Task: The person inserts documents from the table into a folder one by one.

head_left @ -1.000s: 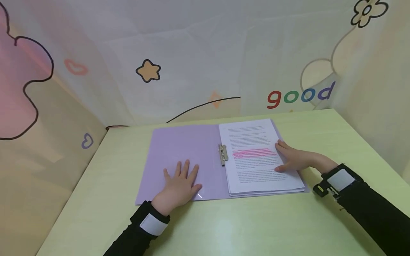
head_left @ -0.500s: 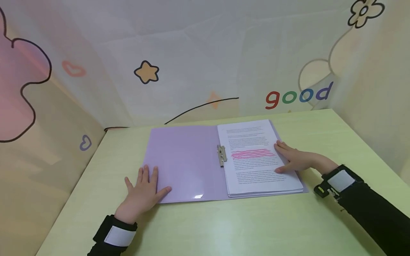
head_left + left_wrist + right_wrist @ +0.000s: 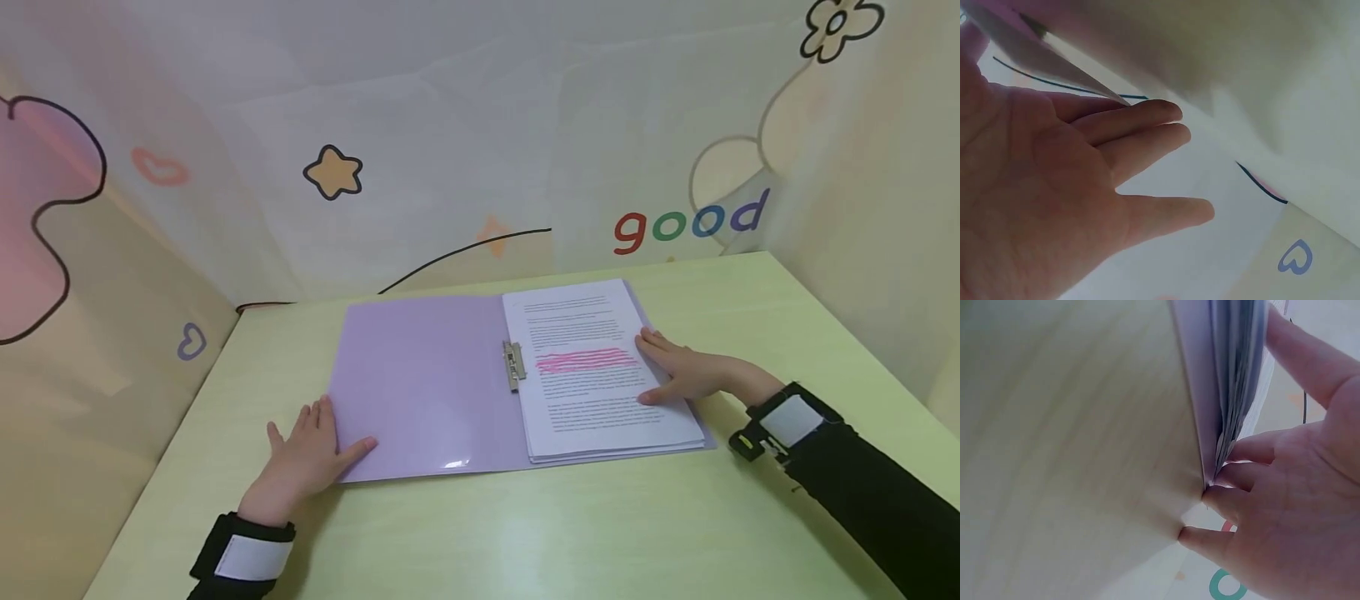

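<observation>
A purple clip folder [image 3: 420, 387] lies spread flat on the table. A metal clip [image 3: 513, 367] and a stack of printed sheets [image 3: 592, 333] are on its right half, with pink marker strokes [image 3: 588, 361] across the top page. My left hand [image 3: 303, 458] is at the folder's lower left edge, thumb over the cover and straight fingers along the edge; the left wrist view shows the cover's edge against the fingers. My right hand [image 3: 686, 372] rests at the stack's right edge, thumb on the top page. In the right wrist view, its fingertips touch the sheet edges [image 3: 1235, 381] and the table.
The pale wooden table [image 3: 480, 542] extends around the folder. A printed cloth backdrop [image 3: 450, 150] with a star and the word "good" stands behind it, and cloth sides rise at left and right.
My left hand has slid left, from flat on the purple cover to its left edge. The right hand stays at the sheets. The view has turned slightly.
</observation>
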`<state>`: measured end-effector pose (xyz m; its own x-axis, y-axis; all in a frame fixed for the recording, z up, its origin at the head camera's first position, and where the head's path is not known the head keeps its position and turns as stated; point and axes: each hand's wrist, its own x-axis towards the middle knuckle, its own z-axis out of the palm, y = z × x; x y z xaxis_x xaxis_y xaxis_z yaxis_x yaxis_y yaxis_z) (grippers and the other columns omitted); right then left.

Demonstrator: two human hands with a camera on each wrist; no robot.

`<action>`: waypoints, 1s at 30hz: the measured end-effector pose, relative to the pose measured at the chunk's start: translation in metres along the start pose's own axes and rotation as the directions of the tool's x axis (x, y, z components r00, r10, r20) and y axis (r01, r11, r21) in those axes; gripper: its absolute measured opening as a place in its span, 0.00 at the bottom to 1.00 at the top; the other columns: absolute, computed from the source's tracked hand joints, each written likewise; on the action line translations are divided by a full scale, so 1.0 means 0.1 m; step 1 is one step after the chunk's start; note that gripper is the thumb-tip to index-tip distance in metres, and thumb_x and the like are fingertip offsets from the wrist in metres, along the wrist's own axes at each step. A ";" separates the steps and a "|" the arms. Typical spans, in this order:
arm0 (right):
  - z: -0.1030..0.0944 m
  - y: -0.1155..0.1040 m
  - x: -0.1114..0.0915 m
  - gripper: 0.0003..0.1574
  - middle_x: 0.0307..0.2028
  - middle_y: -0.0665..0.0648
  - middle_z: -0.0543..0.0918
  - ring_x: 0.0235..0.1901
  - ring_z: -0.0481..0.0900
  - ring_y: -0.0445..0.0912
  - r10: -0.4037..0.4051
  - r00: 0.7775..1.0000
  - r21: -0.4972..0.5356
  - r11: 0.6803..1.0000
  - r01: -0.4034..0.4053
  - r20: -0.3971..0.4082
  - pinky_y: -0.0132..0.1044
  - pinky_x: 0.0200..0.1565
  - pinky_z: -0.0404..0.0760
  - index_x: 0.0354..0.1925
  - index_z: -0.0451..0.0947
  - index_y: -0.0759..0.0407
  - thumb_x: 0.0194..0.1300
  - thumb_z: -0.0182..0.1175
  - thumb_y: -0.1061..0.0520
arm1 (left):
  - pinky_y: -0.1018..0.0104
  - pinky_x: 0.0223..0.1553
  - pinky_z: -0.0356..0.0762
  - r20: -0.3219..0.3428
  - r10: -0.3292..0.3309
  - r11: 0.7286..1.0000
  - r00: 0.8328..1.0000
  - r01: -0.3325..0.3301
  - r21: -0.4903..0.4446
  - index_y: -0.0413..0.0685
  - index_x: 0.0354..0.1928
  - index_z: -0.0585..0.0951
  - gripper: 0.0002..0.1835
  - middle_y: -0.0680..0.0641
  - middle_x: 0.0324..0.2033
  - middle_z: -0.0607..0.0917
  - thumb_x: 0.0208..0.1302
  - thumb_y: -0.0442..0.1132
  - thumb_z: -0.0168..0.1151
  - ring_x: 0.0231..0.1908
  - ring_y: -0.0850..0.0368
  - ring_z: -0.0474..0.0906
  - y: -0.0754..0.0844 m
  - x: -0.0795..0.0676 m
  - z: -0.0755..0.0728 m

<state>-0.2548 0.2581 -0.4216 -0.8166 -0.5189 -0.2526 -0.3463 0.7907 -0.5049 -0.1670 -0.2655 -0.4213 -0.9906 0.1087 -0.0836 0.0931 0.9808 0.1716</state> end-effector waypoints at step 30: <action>-0.02 -0.19 0.09 0.65 0.70 0.76 0.32 0.69 0.31 0.69 0.055 0.997 -0.022 0.998 -0.054 0.045 0.59 0.65 0.40 0.69 0.37 0.78 0.60 0.62 0.39 | 0.66 0.63 0.52 -0.311 0.278 0.236 0.909 -0.378 -0.895 0.46 0.75 0.46 0.39 0.41 0.70 0.56 0.71 0.62 0.12 0.68 0.51 0.53 0.59 -0.01 -0.80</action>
<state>-0.2562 0.2390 -0.4130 -0.8128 -0.4886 -0.3172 -0.3116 0.8247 -0.4720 -0.1685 -0.2210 -0.3328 -0.9058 0.3207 0.2768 0.3066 0.0454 0.9507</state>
